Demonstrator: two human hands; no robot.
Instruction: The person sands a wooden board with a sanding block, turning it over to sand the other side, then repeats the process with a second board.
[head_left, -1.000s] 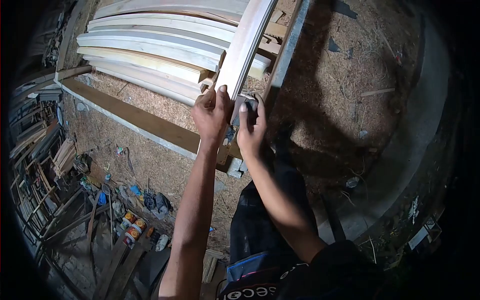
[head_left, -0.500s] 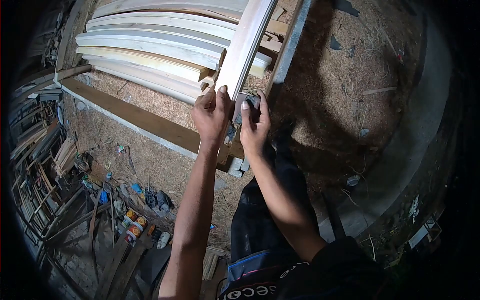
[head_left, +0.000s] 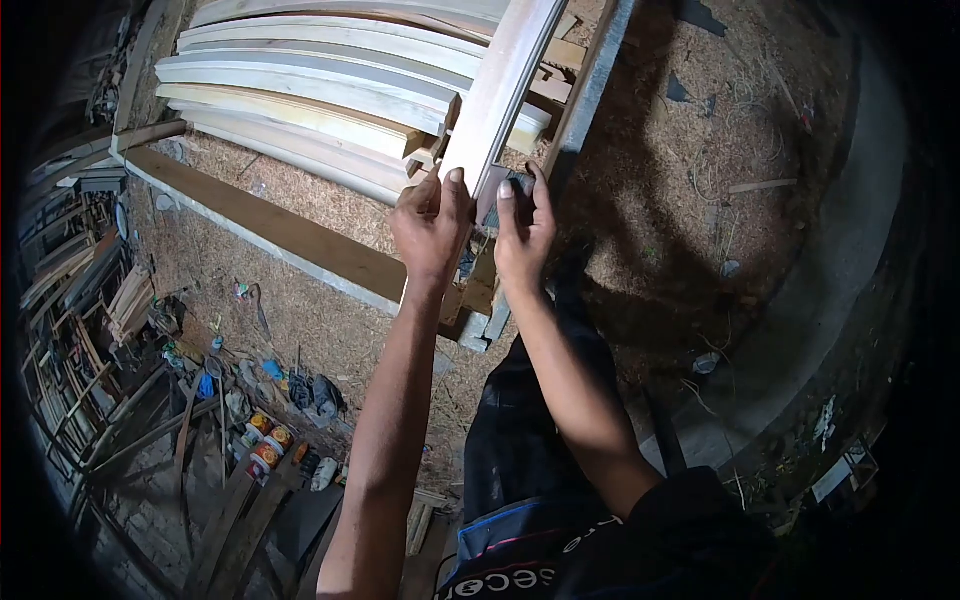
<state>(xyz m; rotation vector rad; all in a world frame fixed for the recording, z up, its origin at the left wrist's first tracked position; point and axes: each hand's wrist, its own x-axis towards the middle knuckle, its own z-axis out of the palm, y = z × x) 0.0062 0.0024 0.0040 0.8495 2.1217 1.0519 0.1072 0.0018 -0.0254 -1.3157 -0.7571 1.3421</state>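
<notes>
A long pale wooden moulding (head_left: pixel 492 95) runs from the top of the view down to my hands. My left hand (head_left: pixel 432 222) is closed on its lower end, thumb on the top face. Beside the moulding's right edge, my right hand (head_left: pixel 525 230) grips a small dark block with a brownish sheet (head_left: pixel 489 192), which looks like sandpaper. The sheet touches the moulding's grooved edge. How the fingers under the moulding and behind the block lie is hidden.
Several pale mouldings (head_left: pixel 320 95) lie side by side at the upper left. A wooden frame beam (head_left: pixel 270 222) crosses below them. Shavings cover the ground (head_left: pixel 300 310). Paint-like tubs (head_left: pixel 265 455) and scrap wood stand at the lower left.
My right hand has moved slightly up and to the right with the block, along the moulding's edge. My left hand stays on the moulding; the view has shifted slightly.
</notes>
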